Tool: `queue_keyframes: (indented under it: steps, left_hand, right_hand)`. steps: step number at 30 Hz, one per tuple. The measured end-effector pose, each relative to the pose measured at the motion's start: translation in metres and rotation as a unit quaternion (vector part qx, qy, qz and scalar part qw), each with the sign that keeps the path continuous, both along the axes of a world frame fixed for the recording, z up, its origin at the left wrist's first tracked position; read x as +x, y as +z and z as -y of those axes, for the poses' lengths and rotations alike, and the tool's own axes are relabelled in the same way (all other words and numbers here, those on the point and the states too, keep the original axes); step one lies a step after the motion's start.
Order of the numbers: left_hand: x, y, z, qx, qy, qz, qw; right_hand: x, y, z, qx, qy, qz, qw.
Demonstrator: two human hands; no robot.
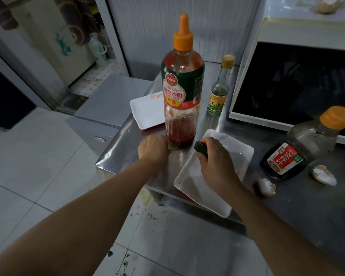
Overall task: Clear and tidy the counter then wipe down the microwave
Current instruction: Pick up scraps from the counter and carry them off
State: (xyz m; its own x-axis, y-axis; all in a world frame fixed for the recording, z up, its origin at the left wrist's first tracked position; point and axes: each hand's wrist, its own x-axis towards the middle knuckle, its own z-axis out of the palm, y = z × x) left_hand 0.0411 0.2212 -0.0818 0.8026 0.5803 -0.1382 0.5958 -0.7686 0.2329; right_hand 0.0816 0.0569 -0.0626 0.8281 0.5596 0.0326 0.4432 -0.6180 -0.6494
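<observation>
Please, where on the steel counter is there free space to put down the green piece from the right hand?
The near white tray under the right hand is mostly bare. Bare steel also lies between the tomato sauce bottle, the small oil bottle and that tray. It is crowded at the right: dressing bottle, eggshells, microwave.

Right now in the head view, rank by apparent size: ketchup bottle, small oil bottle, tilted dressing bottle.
1. ketchup bottle, clearly largest.
2. tilted dressing bottle, though it is nearer the camera.
3. small oil bottle, smallest.
</observation>
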Motion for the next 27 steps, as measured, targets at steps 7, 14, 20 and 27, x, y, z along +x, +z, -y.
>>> queue_keyframes:
  steps: [7,14,20,27]
  left_hand:
    - [-0.001,-0.001,-0.002,0.015,-0.042,-0.028,0.999]
    - [-0.008,0.001,-0.006,0.036,-0.079,-0.029,0.996]
    - [-0.010,0.003,-0.001,0.060,-0.094,-0.049,0.993]
    - [-0.009,0.002,0.002,0.086,-0.125,-0.065,0.986]
  right_hand:
    - [0.000,0.000,0.001,-0.005,-0.001,0.000,1.000]
    - [0.000,0.001,0.002,-0.014,-0.009,-0.006,1.000]
    - [-0.003,0.003,0.002,-0.018,-0.012,-0.010,1.000]
    - [-0.006,0.002,0.004,-0.026,-0.013,0.000,1.000]
